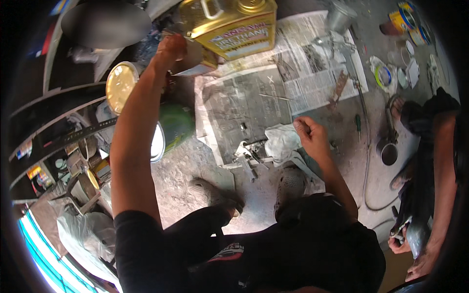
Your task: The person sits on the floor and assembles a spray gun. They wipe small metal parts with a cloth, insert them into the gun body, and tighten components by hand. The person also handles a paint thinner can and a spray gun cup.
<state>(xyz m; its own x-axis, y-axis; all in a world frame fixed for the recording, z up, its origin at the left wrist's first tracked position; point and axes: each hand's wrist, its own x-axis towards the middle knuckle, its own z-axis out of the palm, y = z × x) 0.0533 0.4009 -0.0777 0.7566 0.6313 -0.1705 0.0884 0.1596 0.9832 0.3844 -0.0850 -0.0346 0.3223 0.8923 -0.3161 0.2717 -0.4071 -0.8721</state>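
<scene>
My left hand point(172, 48) is stretched out to the far left, its fingers curled at a blurred brownish container point(194, 57) beside a large gold rectangular tin point(234, 30). What lies inside those fingers is hidden. Over the newspaper point(246, 95) my right hand point(312, 139) hovers with thumb and fingers drawn together; nothing shows in them. Just left of it lies a crumpled whitish cloth point(282, 143). Small metal parts point(250, 152) rest beside the cloth on the paper's near edge. Farther up the paper is a thin metal rod point(275, 97).
At the left stand a green container point(175, 124), a round gold lid point(122, 84) and cluttered shelves point(73, 136). A metal spray gun point(334, 45) and a grey cup point(340, 17) sit far right. A hose point(364, 166) crosses the floor near a screwdriver point(358, 128). Another person point(442, 161) is at the right.
</scene>
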